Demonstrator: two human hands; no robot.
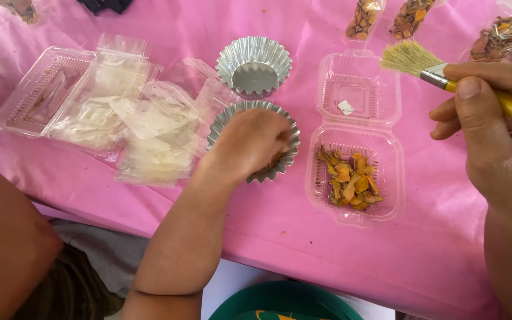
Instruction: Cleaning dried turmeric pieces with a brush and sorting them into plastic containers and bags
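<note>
My right hand [493,130] grips a yellow-handled brush [440,74] with pale bristles, held above the right side of an open clear clamshell box [357,127]. The box's near half holds orange dried pieces [351,181]; its far half holds a small white slip. A smaller arm, seemingly another person's, reaches in from the lower left. Its hand [253,142] is curled inside a fluted metal tin [223,121], fingers on orange bits. My left hand is not visible.
A second, empty fluted tin [254,65] stands behind the first. Empty clear plastic boxes and lids [102,101] pile up at left. Bags of dried brown pieces [410,18] lie along the far edge. Pink cloth [268,225] covers the table.
</note>
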